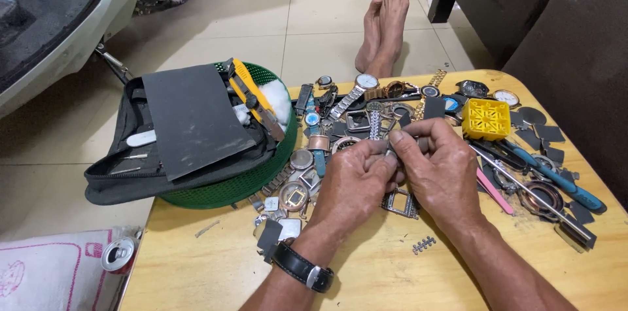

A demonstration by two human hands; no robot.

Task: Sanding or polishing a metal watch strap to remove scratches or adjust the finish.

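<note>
My left hand (353, 183) and my right hand (435, 170) meet over the middle of the round-cornered yellowish wooden worktop (366, 278). The fingers of both hands are pressed together, pinching a small grey metal watch part (390, 147) between thumbs and forefingers; my fingertips hide most of it, so I cannot tell its exact shape. A black strap with a silver buckle (302, 266) sits on my left wrist.

Just under my hands lies a square silver watch frame (400, 201), and nearer to me a short loose piece of silver link chain (424, 244). Beyond my hands spreads a heap of watches, cases and metal bracelets (353, 111). To my right stands a bright yellow plastic cube-shaped holder with a grid top (486, 119), and beside it a blue-handled tool (556, 177), a pink-handled tool (492, 190) and dark grey scraps of abrasive sheet (546, 133).

To my left a round green plastic basket (252, 180) overhangs the worktop edge. It bears an open black zip pouch (124, 173), a dark grey sheet (193, 118), a yellow-handled knife (252, 94) and white cotton wadding (278, 98). At the lower left edge lies a silver drink can with a red band (119, 253) on a white and pink sack (49, 272). My bare feet (386, 23) rest on the pale tiled floor (261, 23).
</note>
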